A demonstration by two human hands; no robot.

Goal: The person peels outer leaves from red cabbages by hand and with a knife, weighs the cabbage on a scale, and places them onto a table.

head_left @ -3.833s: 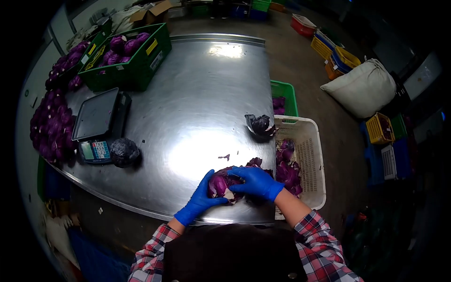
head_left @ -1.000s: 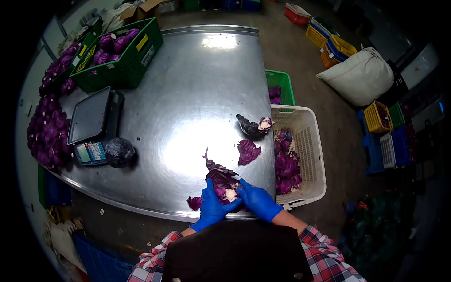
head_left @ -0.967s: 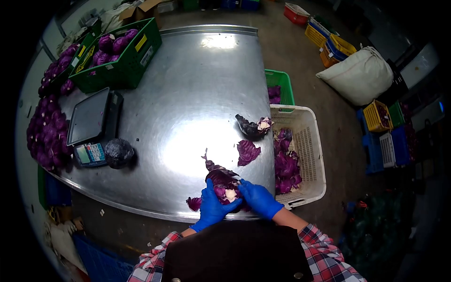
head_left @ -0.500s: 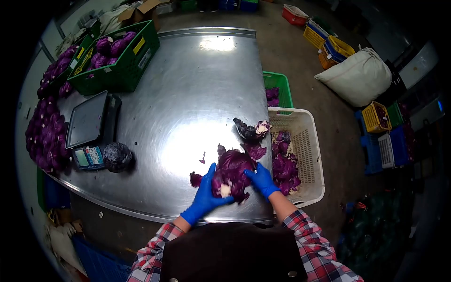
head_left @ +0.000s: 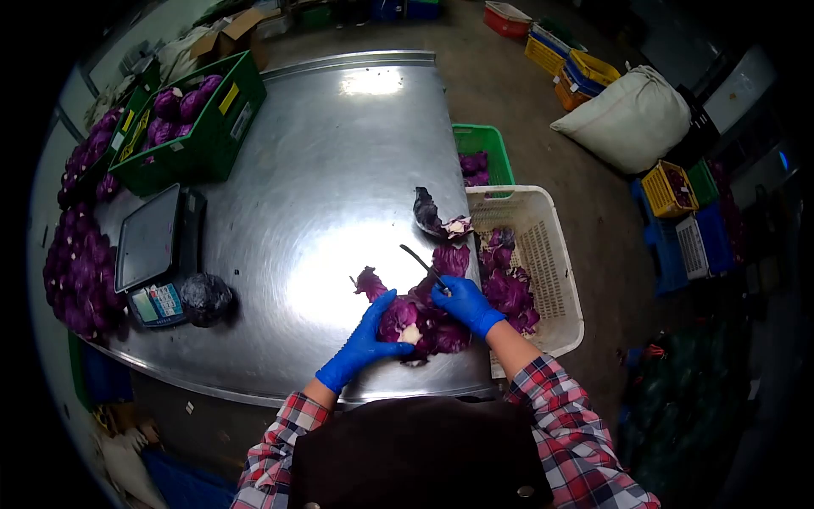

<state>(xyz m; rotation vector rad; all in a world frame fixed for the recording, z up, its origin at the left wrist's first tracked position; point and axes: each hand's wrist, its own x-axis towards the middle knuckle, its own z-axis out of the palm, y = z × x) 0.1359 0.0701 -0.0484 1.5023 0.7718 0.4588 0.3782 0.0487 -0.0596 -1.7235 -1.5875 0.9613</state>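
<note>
My left hand (head_left: 363, 346), in a blue glove, is closed round the left side of a red cabbage (head_left: 396, 320) whose pale cut stem faces me. My right hand (head_left: 468, 305), gloved too, grips a knife with a thin, dark, curved blade (head_left: 416, 258) that points up and left over the table. Purple leaves lie under and beside that hand, partly hidden by it. One loose leaf (head_left: 370, 283) rests just beyond my left fingers. Farther off, near the table's right edge, are a dark outer leaf (head_left: 426, 212) and a purple leaf (head_left: 451, 258).
A white crate (head_left: 555, 254) with cabbage leaves stands against the metal table's (head_left: 339, 127) right edge, a green crate (head_left: 507, 161) behind it. On the left are a scale (head_left: 151, 237), a dark round cabbage (head_left: 206, 299), piled red cabbages (head_left: 80, 276) and a green crate of cabbages (head_left: 229, 127).
My right hand has come off the cabbage's right side and now has the knife in it. The cabbage has turned slightly in my left hand, with leaves spread to its right. The view has shifted a little.
</note>
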